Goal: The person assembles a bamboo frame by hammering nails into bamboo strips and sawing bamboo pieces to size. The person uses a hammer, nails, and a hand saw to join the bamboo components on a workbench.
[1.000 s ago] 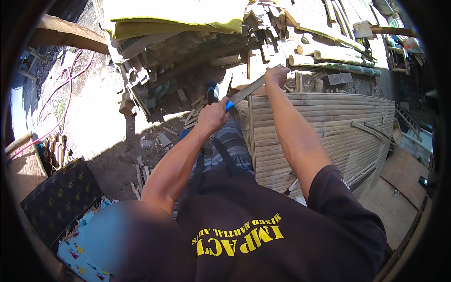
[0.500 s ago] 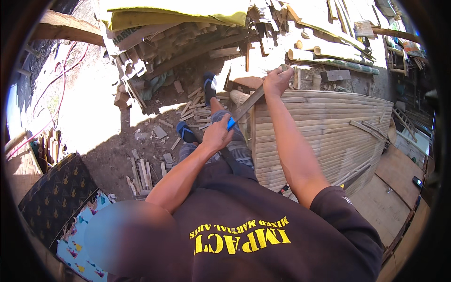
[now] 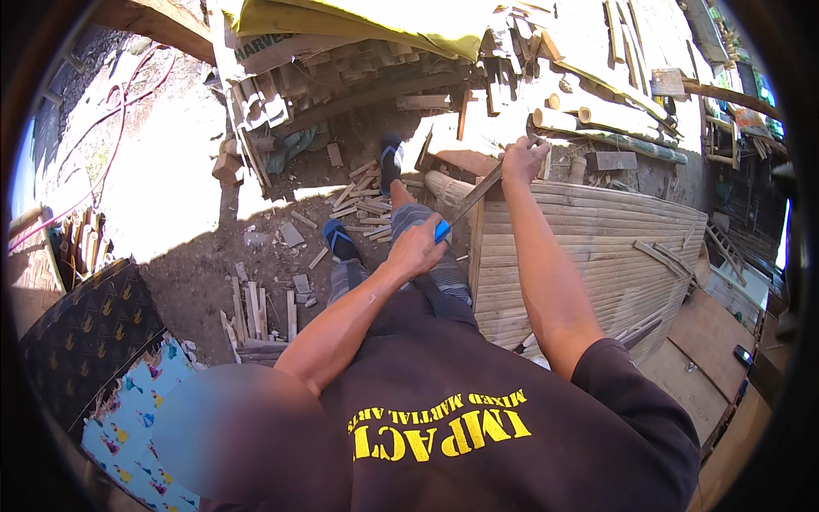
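Note:
My left hand (image 3: 415, 247) is closed round the blue handle of a long, narrow, flat-bladed tool (image 3: 474, 198); its exact kind is hard to make out. The blade slants up and to the right, over the near left corner of a bamboo-slat panel (image 3: 580, 247). At its far end, my right hand (image 3: 524, 162) has its fingers closed on the blade. Below the left hand are my legs in striped grey shorts, and my feet wear dark blue-strapped slippers (image 3: 341, 241).
Short wood offcuts (image 3: 363, 205) litter the ground around my feet. Cut bamboo poles (image 3: 614, 132) lie beyond the panel. A stack of split pieces sits under a yellow sheet (image 3: 358, 21). At left stand a dark patterned sheet (image 3: 85, 320) and a red hose (image 3: 119, 111).
The whole view has shifted a little, so everything sits slightly more to the right near the middle. Both hands keep their hold on the tool, with almost no change against the panel.

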`<state>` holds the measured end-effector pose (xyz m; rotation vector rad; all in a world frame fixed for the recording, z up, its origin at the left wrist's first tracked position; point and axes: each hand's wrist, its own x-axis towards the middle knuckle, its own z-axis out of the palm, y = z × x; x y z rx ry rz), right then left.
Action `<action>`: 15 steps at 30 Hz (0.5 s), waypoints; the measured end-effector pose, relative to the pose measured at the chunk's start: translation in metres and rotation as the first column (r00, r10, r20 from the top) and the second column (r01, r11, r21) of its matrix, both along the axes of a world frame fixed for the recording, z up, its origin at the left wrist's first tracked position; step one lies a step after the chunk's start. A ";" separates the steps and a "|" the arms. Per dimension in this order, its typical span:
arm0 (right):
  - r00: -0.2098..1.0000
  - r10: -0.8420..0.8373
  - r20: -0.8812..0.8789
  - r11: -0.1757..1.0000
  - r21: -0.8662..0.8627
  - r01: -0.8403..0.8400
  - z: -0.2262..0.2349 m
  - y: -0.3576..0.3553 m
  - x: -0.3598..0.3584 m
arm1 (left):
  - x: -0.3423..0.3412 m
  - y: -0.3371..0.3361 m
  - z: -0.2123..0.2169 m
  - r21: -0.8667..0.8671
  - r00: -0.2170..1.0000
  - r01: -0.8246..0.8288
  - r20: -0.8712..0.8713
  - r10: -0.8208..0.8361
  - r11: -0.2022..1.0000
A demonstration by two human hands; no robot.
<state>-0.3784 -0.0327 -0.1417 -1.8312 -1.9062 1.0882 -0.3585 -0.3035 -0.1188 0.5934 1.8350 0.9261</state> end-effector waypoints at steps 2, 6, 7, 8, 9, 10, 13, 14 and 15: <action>0.995 -0.023 -0.096 0.998 -0.064 0.017 0.002 -0.003 0.003 | 0.005 -0.004 -0.001 0.006 1.000 -0.007 0.000 0.007 1.000; 0.998 -0.034 -0.053 0.999 -0.027 0.032 0.004 -0.005 0.000 | 0.008 0.001 -0.010 -0.008 1.000 -0.010 -0.004 0.010 1.000; 0.999 -0.029 0.034 0.995 0.091 0.026 0.002 -0.003 -0.005 | 0.010 0.003 -0.012 -0.046 1.000 0.001 -0.009 -0.001 0.999; 0.996 0.067 0.061 0.984 0.161 -0.077 0.002 -0.003 -0.004 | 0.012 0.005 -0.014 0.024 0.999 -0.049 0.008 0.049 0.999; 0.988 0.100 0.117 0.971 0.203 -0.123 -0.001 -0.001 -0.010 | 0.014 0.008 -0.016 0.054 0.996 -0.089 0.020 0.088 0.995; 0.970 0.180 0.163 0.940 0.261 -0.219 -0.001 0.000 -0.009 | 0.018 0.008 -0.017 0.090 0.994 -0.094 0.063 0.089 0.992; 0.991 0.044 0.124 0.991 0.120 -0.059 -0.005 0.005 -0.015 | 0.025 0.011 -0.018 -0.006 0.997 -0.074 0.002 0.074 0.997; 0.991 -0.022 0.130 0.997 0.081 0.011 -0.005 0.007 -0.018 | 0.025 0.011 -0.019 0.005 0.998 -0.056 -0.006 0.056 0.998; 0.997 -0.032 0.068 0.997 0.070 0.028 -0.004 0.007 -0.017 | 0.023 0.014 -0.019 0.016 0.999 -0.044 -0.013 0.044 0.999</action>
